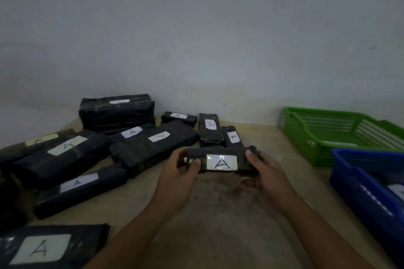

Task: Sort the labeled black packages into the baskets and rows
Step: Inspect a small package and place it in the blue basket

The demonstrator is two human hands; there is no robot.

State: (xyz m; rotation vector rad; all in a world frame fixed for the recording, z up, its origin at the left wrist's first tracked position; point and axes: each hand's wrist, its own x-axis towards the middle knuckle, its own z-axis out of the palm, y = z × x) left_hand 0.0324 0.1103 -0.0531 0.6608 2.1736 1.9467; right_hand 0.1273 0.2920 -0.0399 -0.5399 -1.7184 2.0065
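**A:** Where is the package (241, 159) sitting?

**B:** It is hanging just above the bench (218, 214). The left hand (181, 172) is pinching one end and the right hand (262, 172) is curling round the other. Its long axis is running side to side, with the white "A" label (222, 162) facing up.

**A:** And the baskets?

**B:** Both are lying off to the right, the green basket (310, 135) farther back and the blue basket (358, 190) nearer. So the right hand is sitting closer to them. The other A-marked packages (153, 140) are lying to the left.

**A:** How is it looking to handle?

**B:** Probably a stiff brick in glossy, wrinkled black wrap. The baskets are looking like rigid slotted plastic.
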